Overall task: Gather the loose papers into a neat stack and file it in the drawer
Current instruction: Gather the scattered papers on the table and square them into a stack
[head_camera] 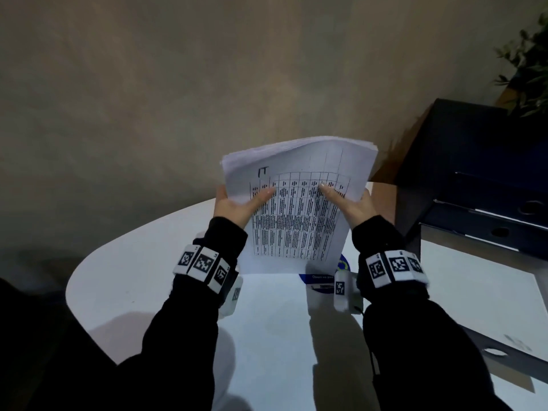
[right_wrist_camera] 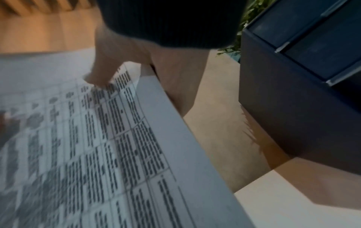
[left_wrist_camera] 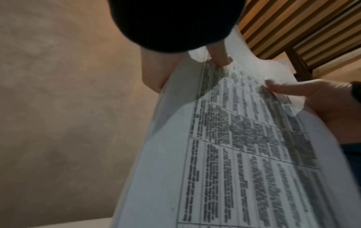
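Note:
A stack of white papers (head_camera: 296, 209) with a printed table on the top sheet stands nearly upright on its lower edge on the white table (head_camera: 142, 274). My left hand (head_camera: 237, 206) grips the stack's left side, thumb on the front and fingers behind. On the right side my right hand (head_camera: 353, 206) holds it the same way. The left wrist view shows the papers (left_wrist_camera: 234, 154) close up with my right hand's thumb (left_wrist_camera: 289, 89) on them. In the right wrist view the thumb (right_wrist_camera: 101, 74) presses the sheet (right_wrist_camera: 97, 146). A dark drawer unit (head_camera: 480, 179) stands at the right.
A round blue-and-white sticker (head_camera: 323, 280) lies on the table under the stack's lower edge. The drawer unit (right_wrist_camera: 304, 77) shows several closed drawer fronts. A green plant (head_camera: 527, 63) rises behind it. A grey tray or pad (head_camera: 486, 292) lies on the table's right part.

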Demonstrator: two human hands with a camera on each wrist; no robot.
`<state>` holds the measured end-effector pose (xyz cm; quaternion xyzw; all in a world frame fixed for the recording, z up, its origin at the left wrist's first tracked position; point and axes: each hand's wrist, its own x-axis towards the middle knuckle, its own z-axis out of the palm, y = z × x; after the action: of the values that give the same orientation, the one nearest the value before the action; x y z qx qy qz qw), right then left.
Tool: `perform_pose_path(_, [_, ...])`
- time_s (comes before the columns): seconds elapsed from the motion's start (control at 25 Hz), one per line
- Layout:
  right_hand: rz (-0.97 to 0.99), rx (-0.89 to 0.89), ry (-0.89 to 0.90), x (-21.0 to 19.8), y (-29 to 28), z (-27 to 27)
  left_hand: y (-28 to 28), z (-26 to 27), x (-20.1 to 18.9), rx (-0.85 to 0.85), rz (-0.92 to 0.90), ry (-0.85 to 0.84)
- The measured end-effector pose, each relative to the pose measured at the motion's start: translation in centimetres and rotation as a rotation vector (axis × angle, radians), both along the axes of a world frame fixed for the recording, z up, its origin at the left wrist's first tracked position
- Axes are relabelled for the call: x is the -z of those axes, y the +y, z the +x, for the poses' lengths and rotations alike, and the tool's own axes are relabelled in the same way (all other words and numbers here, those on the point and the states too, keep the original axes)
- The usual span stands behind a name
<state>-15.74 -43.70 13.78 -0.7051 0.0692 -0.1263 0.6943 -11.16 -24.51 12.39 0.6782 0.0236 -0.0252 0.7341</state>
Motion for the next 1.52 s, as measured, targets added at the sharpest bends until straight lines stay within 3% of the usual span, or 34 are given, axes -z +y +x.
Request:
perform_pose_path(0.12, [-0.001, 0.079, -0.071, 0.1, 0.1, 0.0, -0.2, 0.3, -0.3, -0.108, -0.098, -0.074])
perform_pose_path(0.24, [-0.019, 0.09, -0.039, -0.1, 0.1, -0.6, -0.1, 0.6, 0.1, -0.068, -0.117, -0.114])
perform_pose_path(0.4, [-0.042, 0.047, 0.113, 1.2, 1.7, -2.8, -0.3, -0.3, 3.8, -0.074, -0.034, 0.02])
perform_pose_path(0.6, [0.003, 0.094, -0.026, 1.0, 1.2, -1.7, -0.7, 0.2, 1.7, -0.129, -0.197, -0.042])
perform_pose_path(0.84, [-0.049, 0.063, 0.064, 5.1, 1.4, -2.6, -0.2, -1.4, 5.3, -0.117, -0.142, 0.029])
perform_pose_path(1.08, [0.01, 0.115, -0.014, 5.1, 1.2, -2.1, -0.1, -0.7, 4.9, -0.112, -0.147, -0.019])
perform_pose_path(1.28, [0.001, 0.099, 0.154, 6.9, 1.5, -3.0, 0.4, -0.9, 8.3, -0.051, -0.045, 0.077])
perform_pose_path(1.52, [-0.133, 0.074, 0.485, 12.5, 0.5, -1.5, 1.1, 0.6, 10.7, 0.128, 0.391, 0.236])
